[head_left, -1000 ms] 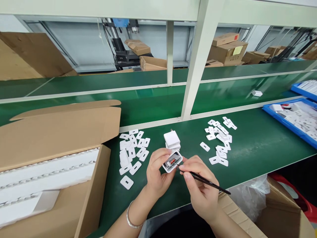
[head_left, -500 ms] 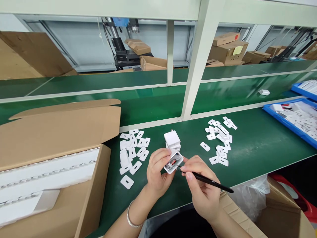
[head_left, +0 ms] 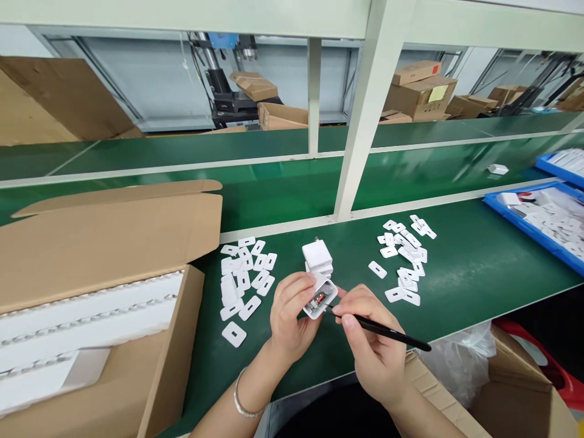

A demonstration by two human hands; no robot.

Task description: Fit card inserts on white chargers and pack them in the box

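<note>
My left hand [head_left: 294,316] is closed around a white charger housing [head_left: 314,311], tilted so its open end faces me. Copper-coloured and metallic parts show inside. Between the thumb and fingers of my right hand [head_left: 371,340] is a pair of slim black tweezers [head_left: 387,331], their tip at the lower right rim of the housing. Whether the tip grips anything is too small to tell. Just beyond my left hand stand stacked white chargers [head_left: 318,255]. White slotted cover plates lie in a left group [head_left: 243,280] and a right group [head_left: 406,249].
An open cardboard box [head_left: 168,353] with white rows inside stands at the left. Blue trays [head_left: 538,228] of white parts sit at the far right. A pale upright post [head_left: 360,121] rises behind the bench. One white charger [head_left: 497,169] lies on the green belt [head_left: 283,198].
The lone charger on the green belt has shifted to the right. My hands, the housing and the tweezers have barely moved.
</note>
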